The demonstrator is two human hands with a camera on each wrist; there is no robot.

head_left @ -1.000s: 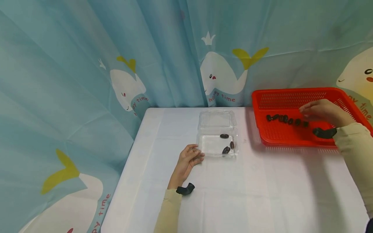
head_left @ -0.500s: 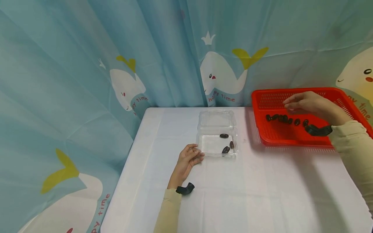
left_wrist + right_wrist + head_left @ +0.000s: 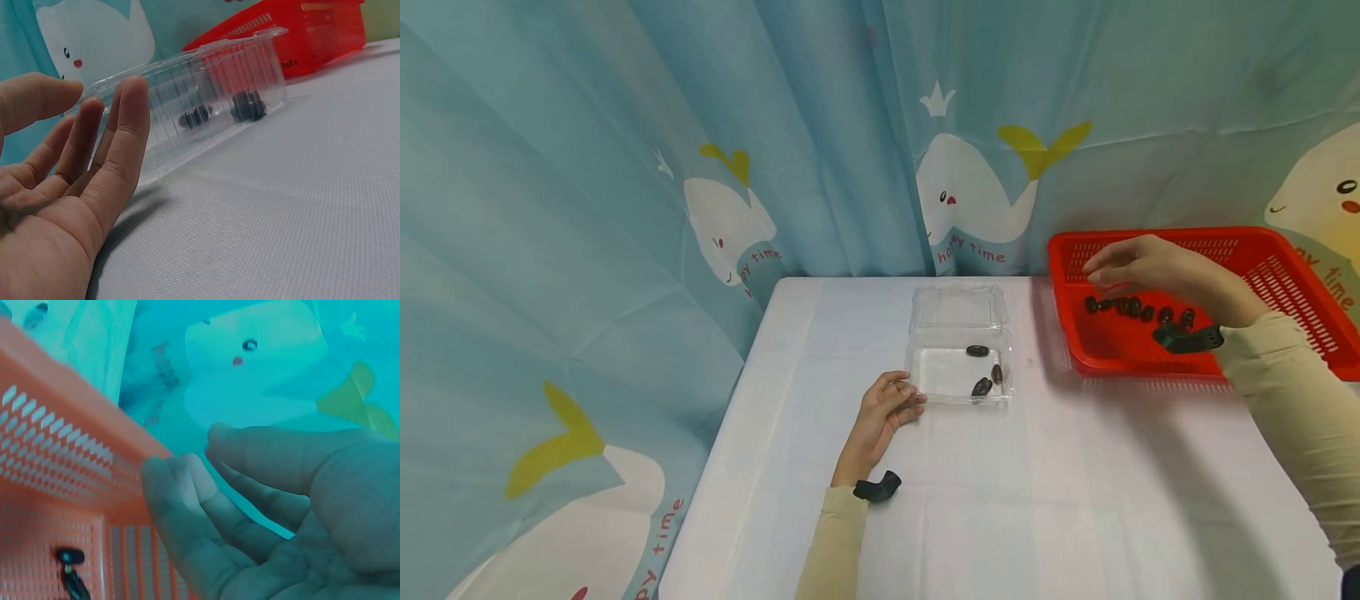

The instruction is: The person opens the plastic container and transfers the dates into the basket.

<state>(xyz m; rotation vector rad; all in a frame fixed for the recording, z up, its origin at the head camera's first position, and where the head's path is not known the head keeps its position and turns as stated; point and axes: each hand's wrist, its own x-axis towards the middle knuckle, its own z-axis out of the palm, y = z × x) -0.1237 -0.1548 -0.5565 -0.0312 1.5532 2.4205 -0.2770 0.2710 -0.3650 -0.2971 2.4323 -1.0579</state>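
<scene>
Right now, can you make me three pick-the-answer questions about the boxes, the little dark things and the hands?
1. Where is the right hand?
A. over the red basket
B. inside the clear box
C. flat on the table

2. How many dark pieces lie in the clear box?
A. one
B. three
C. six

3. How is the clear box's lid?
A. shut
B. missing
C. open

Answers: 1 A, it hovers above the basket's row of pieces. 2 B, the head view shows three. 3 C, it is folded back.

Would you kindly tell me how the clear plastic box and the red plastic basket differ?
The clear plastic box is see-through with smooth walls; the red plastic basket is opaque and perforated. The box is smaller and holds three dark oval pieces; the basket is larger and holds a row of more. Both rest on the white table.
</scene>
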